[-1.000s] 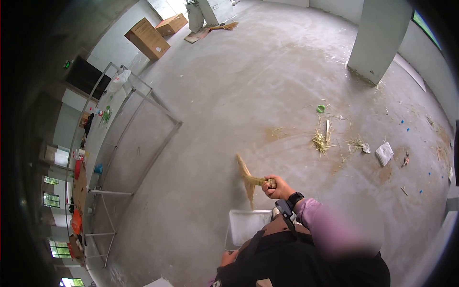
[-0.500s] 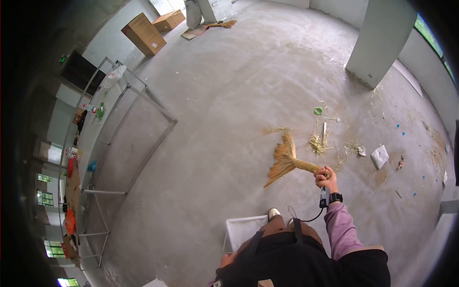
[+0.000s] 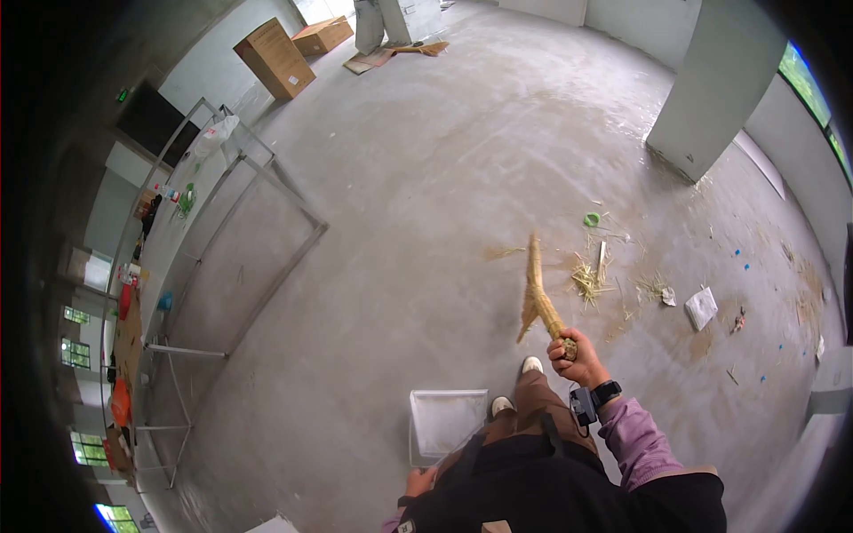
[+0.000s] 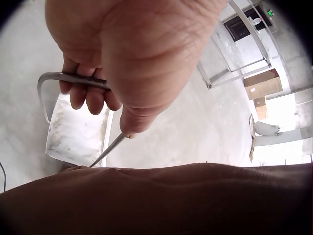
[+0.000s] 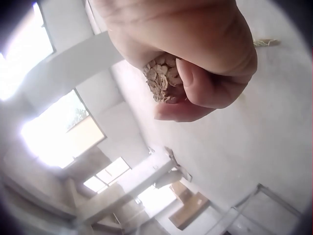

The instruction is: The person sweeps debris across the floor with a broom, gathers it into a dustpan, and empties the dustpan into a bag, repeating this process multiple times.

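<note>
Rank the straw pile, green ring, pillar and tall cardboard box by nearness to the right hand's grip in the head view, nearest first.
1. Straw pile: on the floor, right of the broom.
2. Green ring: on the floor beyond it.
3. Pillar: farther off, upper right.
4. Tall cardboard box: farthest, upper left.

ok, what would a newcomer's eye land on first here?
The straw broom in the right hand, just right of centre in the head view. Then the white dustpan, lower left of it, its metal handle in the left hand. Right of the broom, scattered straw lies on the floor.
</note>
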Demonstrator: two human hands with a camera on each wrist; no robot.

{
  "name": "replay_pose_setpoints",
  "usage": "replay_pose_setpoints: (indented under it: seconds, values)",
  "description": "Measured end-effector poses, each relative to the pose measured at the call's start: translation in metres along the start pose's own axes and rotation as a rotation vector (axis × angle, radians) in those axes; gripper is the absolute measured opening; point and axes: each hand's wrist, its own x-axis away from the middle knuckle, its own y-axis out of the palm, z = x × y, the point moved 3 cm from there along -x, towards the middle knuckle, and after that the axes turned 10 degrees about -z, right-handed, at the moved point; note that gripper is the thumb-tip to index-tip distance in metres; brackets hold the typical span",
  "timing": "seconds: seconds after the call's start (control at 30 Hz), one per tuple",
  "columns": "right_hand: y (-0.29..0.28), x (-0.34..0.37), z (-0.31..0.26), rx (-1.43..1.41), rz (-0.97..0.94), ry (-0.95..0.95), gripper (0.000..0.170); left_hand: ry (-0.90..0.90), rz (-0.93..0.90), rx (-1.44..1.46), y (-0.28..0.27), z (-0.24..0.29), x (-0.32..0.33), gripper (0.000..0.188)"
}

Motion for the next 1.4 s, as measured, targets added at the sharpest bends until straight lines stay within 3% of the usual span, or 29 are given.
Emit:
replay_pose_setpoints:
  seconds: [0.07,0.17,0.3,0.4,0.47,0.57,0.67,0.77,0.87,0.97,1.1,1.23,1.4]
  values:
    - [0.005,-0.015,0.002,0.016,-0.038,0.085,0.015,0.005,0.026,-0.029,0.005,-0.016,-0.017,0.044]
    - [0.020,-0.056,0.003,0.009,-0.078,0.192,0.016,-0.037,-0.054,0.033,0.004,0.001,-0.012,0.043]
    - [0.036,-0.118,0.001,-0.038,-0.100,0.285,0.016,-0.043,-0.021,0.023,0.012,0.004,-0.017,0.043]
    - [0.037,-0.156,-0.010,-0.130,-0.102,0.341,0.016,-0.052,-0.037,0.060,0.014,0.023,-0.010,0.044]
    - [0.029,-0.169,-0.026,-0.184,-0.068,0.276,0.017,-0.043,-0.049,0.099,0.018,0.033,-0.007,0.044]
    - [0.012,-0.161,-0.059,-0.259,-0.045,0.188,0.019,-0.149,-0.043,0.025,0.017,0.053,-0.003,0.046]
    - [-0.004,-0.126,-0.094,-0.325,-0.102,0.106,0.020,-0.137,-0.011,0.002,0.018,0.077,0.003,0.046]
    - [-0.021,-0.086,-0.132,-0.385,-0.003,-0.021,0.022,-0.135,-0.039,0.017,0.014,0.108,0.006,0.047]
    - [-0.036,-0.046,-0.163,-0.408,-0.074,-0.158,0.026,-0.121,-0.069,-0.016,0.015,0.097,-0.018,0.046]
    - [-0.036,-0.013,-0.181,-0.479,-0.048,-0.258,0.019,-0.080,-0.030,-0.067,0.009,0.120,-0.017,0.045]
    - [-0.009,0.005,-0.182,-0.391,0.018,-0.358,0.021,-0.084,-0.090,-0.128,0.003,0.101,-0.046,0.044]
    - [0.017,-0.011,-0.156,-0.117,0.039,-0.206,0.015,-0.014,-0.066,-0.071,0.006,0.094,-0.062,0.045]
    - [0.042,-0.040,-0.110,-0.022,0.050,-0.011,0.015,0.024,-0.038,-0.015,0.006,0.109,-0.063,0.045]
